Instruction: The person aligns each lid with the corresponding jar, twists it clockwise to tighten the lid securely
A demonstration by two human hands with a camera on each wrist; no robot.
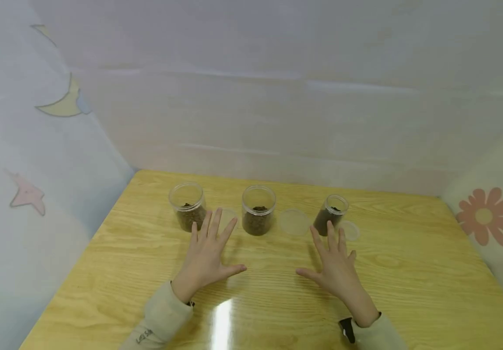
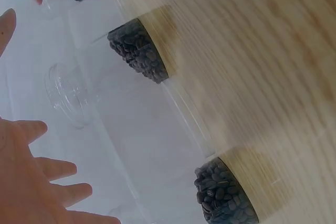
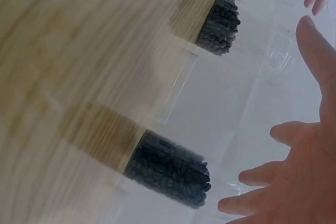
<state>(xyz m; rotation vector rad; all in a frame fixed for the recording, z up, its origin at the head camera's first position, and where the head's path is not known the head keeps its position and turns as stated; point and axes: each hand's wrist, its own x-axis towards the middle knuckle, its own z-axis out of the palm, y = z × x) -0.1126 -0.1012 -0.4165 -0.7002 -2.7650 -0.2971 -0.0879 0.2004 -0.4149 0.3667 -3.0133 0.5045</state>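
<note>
My left hand [image 1: 205, 262] is spread with its fingers apart, holding nothing, in front of the left clear jar [image 1: 188, 197], whose dark coffee beans [image 2: 223, 192] fill its lower part. A second clear jar [image 1: 258, 197] stands in the middle with similar dark beans [image 2: 137, 51] in it. My right hand [image 1: 336, 272], also spread and bare, is in front of a narrower clear jar [image 1: 336, 203] of small black seeds or beans [image 3: 168, 169]. The fingertips overlap the left and right jars in the head view; whether they touch cannot be told. All three jars stand upright, uncovered.
Flat clear lids lie beside the jars: one [image 1: 294, 221] right of the middle jar, a smaller one [image 1: 350, 230] by the narrow jar, and one [image 1: 230, 215] partly behind the left fingers. A pale curtain [image 1: 278, 121] borders the wooden table [image 1: 269, 301] behind and at the sides.
</note>
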